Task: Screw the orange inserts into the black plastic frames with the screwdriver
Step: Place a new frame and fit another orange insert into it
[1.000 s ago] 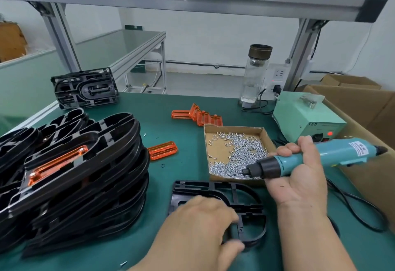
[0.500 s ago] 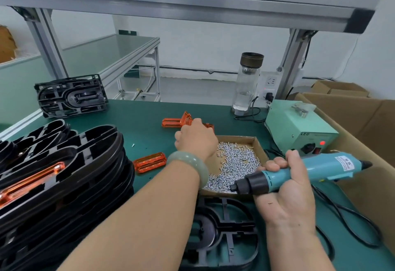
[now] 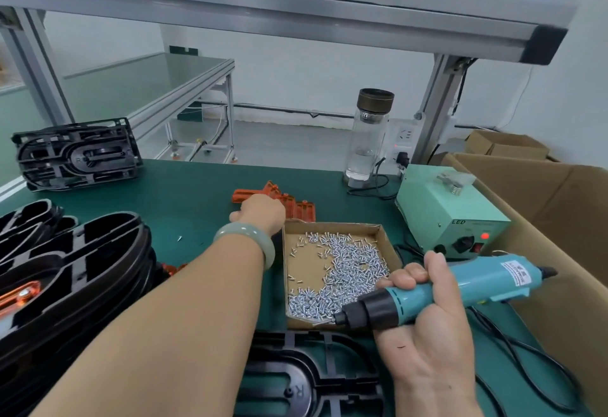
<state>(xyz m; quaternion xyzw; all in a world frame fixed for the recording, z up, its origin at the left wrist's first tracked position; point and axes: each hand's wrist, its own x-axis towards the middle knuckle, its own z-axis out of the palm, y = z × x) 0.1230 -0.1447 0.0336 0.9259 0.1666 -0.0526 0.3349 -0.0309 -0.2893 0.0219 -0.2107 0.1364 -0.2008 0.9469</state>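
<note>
Bottom centre: black frame (image 3: pixel 296 383) flat on bench (image 3: pixel 197 193). Lower right: right hand (image 3: pixel 427 347), grip wrapped round screwdriver (image 3: pixel 473 281), tip over near edge of screw box (image 3: pixel 332 228). Left edge: frame stack (image 3: pixel 82 272). Mid-frame, beyond box: left hand (image 3: pixel 263 211) on orange inserts (image 3: pixel 302 209); fingers hidden, cannot tell grip.

One screwdriver (image 3: pixel 487 280), one screw box (image 3: pixel 309 263), one water bottle (image 3: pixel 367 140).

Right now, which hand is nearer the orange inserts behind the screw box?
Left. The left hand is right at the orange inserts, beyond the screw box; the right hand holds the screwdriver at the box's near side.
</note>
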